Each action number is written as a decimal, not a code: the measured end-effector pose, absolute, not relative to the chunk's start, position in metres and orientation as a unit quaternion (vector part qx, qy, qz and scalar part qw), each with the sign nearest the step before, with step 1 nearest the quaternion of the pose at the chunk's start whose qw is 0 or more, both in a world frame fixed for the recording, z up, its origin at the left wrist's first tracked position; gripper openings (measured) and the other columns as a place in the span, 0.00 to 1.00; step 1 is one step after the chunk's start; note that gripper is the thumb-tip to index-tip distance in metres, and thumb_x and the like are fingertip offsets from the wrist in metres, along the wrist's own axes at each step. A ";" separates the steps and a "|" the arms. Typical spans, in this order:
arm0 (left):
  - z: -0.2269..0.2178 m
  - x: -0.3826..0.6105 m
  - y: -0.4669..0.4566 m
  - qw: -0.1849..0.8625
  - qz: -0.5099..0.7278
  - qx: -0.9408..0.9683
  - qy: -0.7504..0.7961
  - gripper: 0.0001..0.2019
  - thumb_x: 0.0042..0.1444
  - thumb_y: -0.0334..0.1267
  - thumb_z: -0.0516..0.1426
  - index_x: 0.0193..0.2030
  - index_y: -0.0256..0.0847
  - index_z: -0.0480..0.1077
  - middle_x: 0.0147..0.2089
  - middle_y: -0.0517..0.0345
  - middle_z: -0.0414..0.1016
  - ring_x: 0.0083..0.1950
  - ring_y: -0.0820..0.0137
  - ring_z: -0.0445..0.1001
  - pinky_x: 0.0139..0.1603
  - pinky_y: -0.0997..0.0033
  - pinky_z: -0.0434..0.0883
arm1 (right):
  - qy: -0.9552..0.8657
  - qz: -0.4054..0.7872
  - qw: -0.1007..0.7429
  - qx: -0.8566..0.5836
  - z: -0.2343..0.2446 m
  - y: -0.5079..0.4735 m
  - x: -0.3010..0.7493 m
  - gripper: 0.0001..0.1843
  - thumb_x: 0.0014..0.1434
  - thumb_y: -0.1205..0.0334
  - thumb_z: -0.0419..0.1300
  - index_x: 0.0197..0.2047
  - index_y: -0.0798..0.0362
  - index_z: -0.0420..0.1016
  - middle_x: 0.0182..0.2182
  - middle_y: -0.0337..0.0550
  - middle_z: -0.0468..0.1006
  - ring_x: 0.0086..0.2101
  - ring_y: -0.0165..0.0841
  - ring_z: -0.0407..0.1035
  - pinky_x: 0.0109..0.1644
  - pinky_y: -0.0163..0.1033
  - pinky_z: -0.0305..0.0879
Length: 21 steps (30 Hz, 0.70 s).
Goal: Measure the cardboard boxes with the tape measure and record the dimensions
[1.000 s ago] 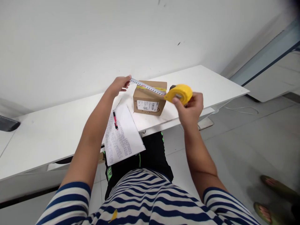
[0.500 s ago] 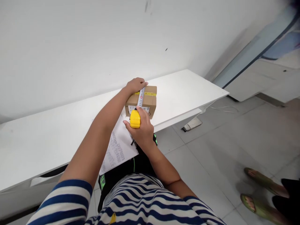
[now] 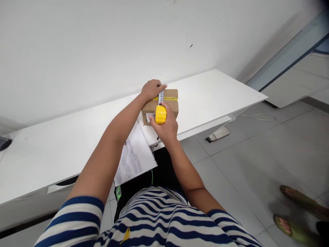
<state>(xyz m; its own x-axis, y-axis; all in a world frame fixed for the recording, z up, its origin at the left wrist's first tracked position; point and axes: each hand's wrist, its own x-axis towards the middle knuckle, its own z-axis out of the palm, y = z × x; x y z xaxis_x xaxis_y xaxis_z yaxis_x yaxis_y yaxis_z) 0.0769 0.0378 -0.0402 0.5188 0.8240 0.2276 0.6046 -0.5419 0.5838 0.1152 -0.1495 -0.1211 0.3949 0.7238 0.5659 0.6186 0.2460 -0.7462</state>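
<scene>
A small cardboard box with yellow tape and a white label stands on the white table. My right hand grips the yellow case of a tape measure above the box's near edge. A short length of its numbered blade runs over the box top toward the far edge. There my left hand is closed around the blade's end, resting at the box's far left corner; its fingertips are partly hidden. Below the box lies a sheet of paper with writing, overhanging the table's front edge.
Behind the table rises a white wall. A dark object lies at the table's left end. On the floor at the right are a person's feet in green sandals. A cable lies under the table's right end.
My right hand has brought the tape measure's case up over the box, and less blade is out between the hands. The left hand stays at the far edge. The view has shifted slightly.
</scene>
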 end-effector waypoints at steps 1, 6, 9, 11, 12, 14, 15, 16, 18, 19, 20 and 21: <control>-0.038 0.075 0.034 0.216 0.280 0.840 0.411 0.16 0.65 0.51 0.58 0.32 0.42 0.71 0.39 0.51 0.78 0.45 0.60 0.74 0.51 0.60 0.67 | -0.563 0.038 0.561 -0.606 -0.125 -0.149 0.117 0.35 0.64 0.50 0.63 0.72 0.42 0.61 0.66 0.51 0.74 0.66 0.46 0.70 0.60 0.57 0.80; -0.014 0.052 -0.020 0.250 0.360 0.831 0.343 0.09 0.64 0.47 0.62 0.41 0.44 0.74 0.48 0.54 0.82 0.51 0.64 0.76 0.57 0.62 0.69 | -0.611 -0.022 0.554 -0.566 -0.148 -0.153 0.128 0.38 0.67 0.51 0.60 0.76 0.43 0.55 0.70 0.55 0.70 0.70 0.47 0.66 0.68 0.62 0.74; -0.004 0.030 -0.068 0.317 0.349 0.815 0.337 0.14 0.63 0.52 0.64 0.39 0.43 0.74 0.45 0.54 0.81 0.48 0.66 0.76 0.52 0.64 0.71 | -0.561 -0.061 0.614 -0.552 -0.157 -0.160 0.132 0.40 0.67 0.48 0.62 0.77 0.43 0.54 0.71 0.58 0.66 0.72 0.49 0.64 0.73 0.66 0.67; -0.006 0.017 -0.093 0.366 0.311 0.812 0.332 0.20 0.64 0.60 0.62 0.37 0.43 0.73 0.41 0.54 0.80 0.43 0.67 0.76 0.47 0.64 0.71 | -0.542 -0.069 0.643 -0.537 -0.160 -0.164 0.133 0.42 0.64 0.44 0.66 0.75 0.44 0.58 0.68 0.59 0.69 0.70 0.51 0.66 0.73 0.65 0.67; -0.009 0.013 -0.100 0.384 0.286 0.814 0.328 0.24 0.65 0.63 0.58 0.36 0.43 0.73 0.39 0.53 0.79 0.41 0.67 0.76 0.46 0.64 0.71 | -0.543 -0.067 0.651 -0.527 -0.162 -0.166 0.133 0.42 0.62 0.42 0.68 0.74 0.45 0.61 0.66 0.59 0.71 0.68 0.52 0.69 0.72 0.65 0.68; -0.017 0.010 -0.102 0.374 0.242 0.837 0.317 0.30 0.70 0.67 0.47 0.36 0.43 0.73 0.40 0.50 0.79 0.43 0.64 0.77 0.49 0.60 0.73 | -0.545 -0.056 0.656 -0.519 -0.168 -0.170 0.131 0.43 0.57 0.38 0.71 0.70 0.47 0.66 0.61 0.59 0.76 0.62 0.52 0.74 0.69 0.64 0.72; -0.022 0.012 -0.098 0.339 0.226 0.859 0.311 0.32 0.71 0.66 0.44 0.39 0.43 0.75 0.44 0.48 0.81 0.49 0.60 0.79 0.55 0.56 0.72 | -0.538 -0.050 0.659 -0.523 -0.173 -0.173 0.130 0.43 0.56 0.36 0.71 0.68 0.48 0.68 0.59 0.59 0.78 0.60 0.52 0.76 0.68 0.63 0.73; -0.026 0.014 -0.090 0.290 0.212 0.881 0.308 0.31 0.70 0.66 0.45 0.44 0.43 0.77 0.51 0.46 0.82 0.57 0.56 0.78 0.63 0.52 0.70 | -0.524 -0.042 0.665 -0.530 -0.178 -0.175 0.129 0.42 0.56 0.35 0.71 0.66 0.48 0.70 0.58 0.58 0.79 0.58 0.51 0.77 0.67 0.62 0.74; -0.035 0.020 -0.069 0.183 0.169 0.912 0.325 0.33 0.62 0.68 0.57 0.62 0.44 0.75 0.70 0.41 0.74 0.75 0.44 0.65 0.76 0.41 0.58 | -0.479 -0.012 0.687 -0.546 -0.188 -0.182 0.127 0.41 0.56 0.35 0.71 0.64 0.49 0.71 0.57 0.58 0.80 0.57 0.49 0.78 0.66 0.61 0.75; -0.039 0.021 -0.059 0.144 0.142 0.919 0.340 0.41 0.56 0.67 0.64 0.70 0.43 0.69 0.77 0.39 0.65 0.80 0.39 0.57 0.79 0.38 0.52 | -0.451 0.009 0.703 -0.550 -0.194 -0.185 0.128 0.41 0.55 0.35 0.71 0.64 0.50 0.71 0.58 0.58 0.79 0.58 0.49 0.78 0.66 0.61 0.74; -0.044 0.020 -0.050 0.120 0.120 0.919 0.355 0.49 0.51 0.64 0.68 0.75 0.42 0.64 0.81 0.37 0.58 0.83 0.37 0.51 0.81 0.36 0.48 | -0.421 0.031 0.720 -0.550 -0.198 -0.188 0.129 0.41 0.54 0.35 0.71 0.62 0.51 0.71 0.57 0.57 0.80 0.57 0.48 0.79 0.66 0.60 0.75; -0.049 0.017 -0.043 0.110 0.111 0.916 0.368 0.54 0.49 0.61 0.70 0.78 0.41 0.59 0.83 0.36 0.53 0.84 0.36 0.48 0.82 0.36 0.46 | -0.392 0.054 0.735 -0.551 -0.202 -0.191 0.131 0.42 0.52 0.35 0.72 0.61 0.53 0.72 0.56 0.57 0.80 0.56 0.47 0.79 0.65 0.60 0.75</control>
